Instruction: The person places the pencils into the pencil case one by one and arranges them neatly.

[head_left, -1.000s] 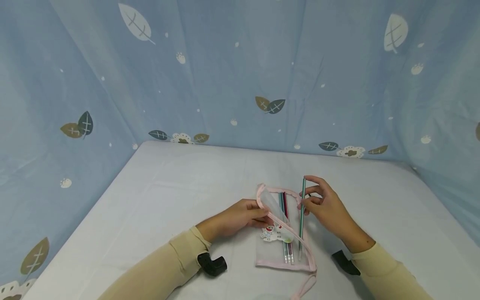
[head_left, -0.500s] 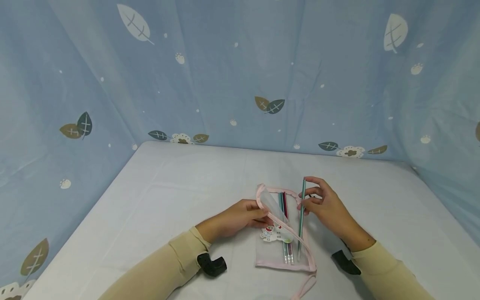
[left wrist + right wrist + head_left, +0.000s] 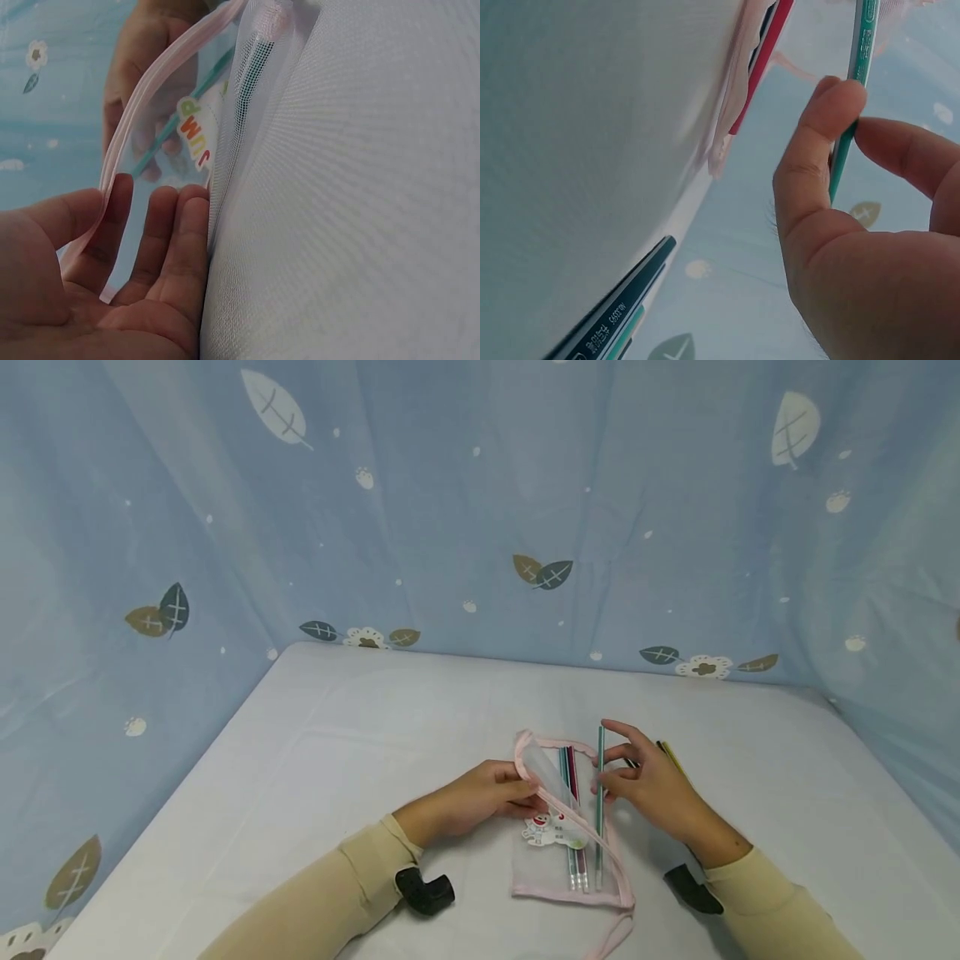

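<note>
A see-through mesh pencil bag with pink trim and a cartoon sticker lies in front of me. My left hand pinches its pink edge between thumb and fingers, lifting the top layer. Inside rest several pencils, teal and dark red. My right hand pinches a green pencil, its lower end inside the bag along the right side. In the right wrist view, thumb and finger grip this green pencil. The left wrist view shows the lifted pink edge against my fingers.
Beyond my right hand lie a yellow-and-black pencil and dark pencils, partly hidden by the hand. A pink strap trails from the bag's near right corner. A blue leaf-patterned curtain borders the white table.
My right hand has shifted slightly left and nearer with the green pencil, whose lower end sits further down in the bag. The yellow-and-black pencil shows behind it. My left hand stays put.
</note>
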Motion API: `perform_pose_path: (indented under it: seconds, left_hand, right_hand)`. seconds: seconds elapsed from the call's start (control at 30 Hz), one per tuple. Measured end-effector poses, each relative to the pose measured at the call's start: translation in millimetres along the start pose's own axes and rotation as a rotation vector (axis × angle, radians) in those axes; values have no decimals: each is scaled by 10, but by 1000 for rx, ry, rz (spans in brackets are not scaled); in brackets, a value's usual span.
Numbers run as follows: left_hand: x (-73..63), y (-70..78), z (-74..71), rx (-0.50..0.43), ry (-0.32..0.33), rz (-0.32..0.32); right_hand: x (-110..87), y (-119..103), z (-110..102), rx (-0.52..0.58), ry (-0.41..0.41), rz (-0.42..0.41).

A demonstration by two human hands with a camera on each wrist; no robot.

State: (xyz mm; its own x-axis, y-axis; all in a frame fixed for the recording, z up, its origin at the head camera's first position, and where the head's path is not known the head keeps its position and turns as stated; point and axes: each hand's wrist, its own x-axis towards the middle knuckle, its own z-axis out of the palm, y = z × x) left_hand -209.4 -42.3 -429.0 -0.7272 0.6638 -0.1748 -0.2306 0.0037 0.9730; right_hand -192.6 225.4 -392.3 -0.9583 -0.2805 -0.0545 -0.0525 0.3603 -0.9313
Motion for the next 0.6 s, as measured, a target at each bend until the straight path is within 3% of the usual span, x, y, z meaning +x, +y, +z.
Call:
perform_pose_path:
  seconds: [0.6]
  left_hand:
    - [16,-1,8,16,-4,6]
  right_hand:
    - [-12,41,18,-64,-56,15]
